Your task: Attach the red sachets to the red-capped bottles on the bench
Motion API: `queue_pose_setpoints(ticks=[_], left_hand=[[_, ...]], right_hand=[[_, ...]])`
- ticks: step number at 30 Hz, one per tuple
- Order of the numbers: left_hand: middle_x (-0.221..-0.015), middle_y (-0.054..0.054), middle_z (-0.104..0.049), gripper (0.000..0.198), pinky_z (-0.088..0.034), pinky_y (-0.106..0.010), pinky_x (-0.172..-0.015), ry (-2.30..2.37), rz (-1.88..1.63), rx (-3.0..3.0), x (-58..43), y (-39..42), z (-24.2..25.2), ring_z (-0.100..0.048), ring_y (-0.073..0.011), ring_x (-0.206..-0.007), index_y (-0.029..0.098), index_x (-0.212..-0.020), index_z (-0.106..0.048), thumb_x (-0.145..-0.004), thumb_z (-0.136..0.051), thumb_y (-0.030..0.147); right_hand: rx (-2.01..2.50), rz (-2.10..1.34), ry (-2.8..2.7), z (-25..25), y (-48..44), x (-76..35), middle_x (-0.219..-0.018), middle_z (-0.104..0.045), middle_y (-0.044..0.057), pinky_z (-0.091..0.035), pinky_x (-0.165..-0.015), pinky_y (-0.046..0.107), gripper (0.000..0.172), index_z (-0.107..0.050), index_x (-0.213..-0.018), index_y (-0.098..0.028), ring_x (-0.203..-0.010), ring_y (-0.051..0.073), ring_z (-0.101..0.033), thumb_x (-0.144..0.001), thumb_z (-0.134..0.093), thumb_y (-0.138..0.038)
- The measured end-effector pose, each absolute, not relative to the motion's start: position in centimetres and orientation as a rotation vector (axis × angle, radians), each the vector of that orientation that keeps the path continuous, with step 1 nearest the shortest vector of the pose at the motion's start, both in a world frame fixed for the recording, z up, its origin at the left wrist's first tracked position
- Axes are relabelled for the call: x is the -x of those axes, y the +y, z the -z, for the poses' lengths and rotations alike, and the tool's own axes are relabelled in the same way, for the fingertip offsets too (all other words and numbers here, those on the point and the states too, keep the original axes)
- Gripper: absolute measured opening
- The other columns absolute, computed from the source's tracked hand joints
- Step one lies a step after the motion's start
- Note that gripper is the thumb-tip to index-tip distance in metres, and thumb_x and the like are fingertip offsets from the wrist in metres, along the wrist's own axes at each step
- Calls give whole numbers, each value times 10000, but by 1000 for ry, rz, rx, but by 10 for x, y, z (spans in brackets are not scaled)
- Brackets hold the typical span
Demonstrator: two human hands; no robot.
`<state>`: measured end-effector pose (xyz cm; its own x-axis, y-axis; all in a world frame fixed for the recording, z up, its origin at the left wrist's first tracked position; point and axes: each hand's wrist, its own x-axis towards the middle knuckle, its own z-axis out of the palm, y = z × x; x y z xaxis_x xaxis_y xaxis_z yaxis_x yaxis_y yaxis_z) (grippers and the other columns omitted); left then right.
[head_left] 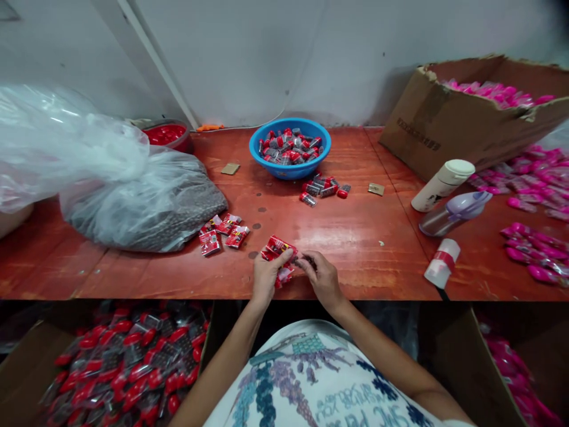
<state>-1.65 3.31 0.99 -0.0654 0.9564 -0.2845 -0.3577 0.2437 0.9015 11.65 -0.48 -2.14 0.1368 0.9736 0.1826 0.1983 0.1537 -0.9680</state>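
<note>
My left hand (267, 274) is closed around several small red printed packets (276, 244), held just above the table's front edge. The thumb lies across the top packet. Beside them, my right hand (323, 277) has its thumb and fingertips pinched together at the packets' right side; what is between them is too small to make out. More red packets (237, 236) lie in a loose group to the left. Beyond my hands, small clear containers with red caps and dark contents (328, 190) lie by a blue basin (290, 172) filled with more of them.
A tied clear bag of dark grains (178, 201) stands left, near a red bowl (178, 139). At right are a white bottle (440, 187), a purple-topped bottle (457, 212), a paper roll (443, 263) and a carton (444, 124) of pink items. Below the table, a box holds red-capped containers (133, 362).
</note>
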Motion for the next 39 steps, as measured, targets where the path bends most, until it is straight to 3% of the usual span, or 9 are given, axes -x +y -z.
queue_pose_setpoints(ticks=[5, 9, 12, 15, 18, 22, 27, 30, 39], left_hand=[[-704, -28, -706, 309, -514, -250, -657, 1043, -1203, -683, 20, 36, -9, -646, -137, -610, 122, -822, -713, -547, -833, 193], [-786, -40, -726, 571, -520, -269, -701, 1001, -1178, -659, 24, 35, -12, -667, -150, -665, 153, -1091, -665, -546, -833, 173], [-832, -58, -733, 623, -524, -291, -745, 937, -1140, -675, 25, 35, -14, -682, -169, -724, 159, -1146, -632, -554, -828, 156], [-846, -69, -734, 530, -531, -296, -750, 918, -1134, -666, 23, 35, -14, -685, -184, -751, 147, -1042, -664, -541, -835, 159], [-786, -43, -719, 425, -535, -259, -641, 974, -1208, -592, 18, 34, -9, -659, -149, -642, 143, -910, -666, -525, -845, 166], [-683, 24, -655, 490, -526, -245, -541, 1016, -1236, -432, 12, 32, -3, -598, -107, -541, 174, -942, -628, -507, -854, 167], [-564, 67, -539, 391, -354, -150, -366, 1024, -1249, -451, 8, 33, -2, -459, -48, -425, 155, -804, -601, -512, -853, 218], [-550, 59, -542, 352, -284, -147, -342, 1068, -1230, -548, 7, 34, -5, -405, -28, -391, 136, -716, -579, -506, -850, 216], [-576, 37, -594, 337, -281, -168, -377, 1092, -1216, -672, 10, 32, -11, -409, -35, -392, 136, -742, -613, -499, -841, 187]], right_hand=[[1244, -1195, -1016, 21, 0, -114, -765, -616, 0, -456, -454, 209, 265, -610, -944, -209, -569, 119, -552, -824, -601, -445], [1186, -1236, -926, 19, 0, -114, -789, -616, 0, -468, -485, 207, 266, -607, -918, -197, -580, 109, -546, -803, -624, -437], [1166, -1303, -892, 15, -1, -115, -778, -613, -8, -459, -461, 210, 278, -603, -915, -197, -535, 99, -522, -794, -628, -446], [1178, -1279, -883, 11, -2, -117, -789, -616, -5, -462, -472, 214, 290, -602, -913, -197, -541, 100, -521, -790, -629, -458], [1207, -1148, -870, 10, -1, -119, -812, -608, 0, -481, -523, 222, 280, -590, -943, -203, -585, 109, -536, -809, -612, -447], [1234, -1064, -940, 14, -2, -122, -893, -607, 22, -508, -607, 243, 262, -567, -1022, -218, -706, 137, -575, -857, -548, -420], [1247, -1053, -1077, 22, -7, -120, -979, -633, 48, -506, -758, 287, 248, -571, -1061, -218, -842, 165, -598, -875, -532, -376], [1239, -1029, -1137, 26, -10, -119, -1025, -639, 57, -494, -823, 310, 244, -586, -1064, -220, -896, 174, -599, -864, -552, -353], [1146, -1180, -1037, 22, -7, -125, -938, -665, 36, -530, -688, 284, 274, -611, -1041, -218, -773, 159, -625, -827, -603, -388]])
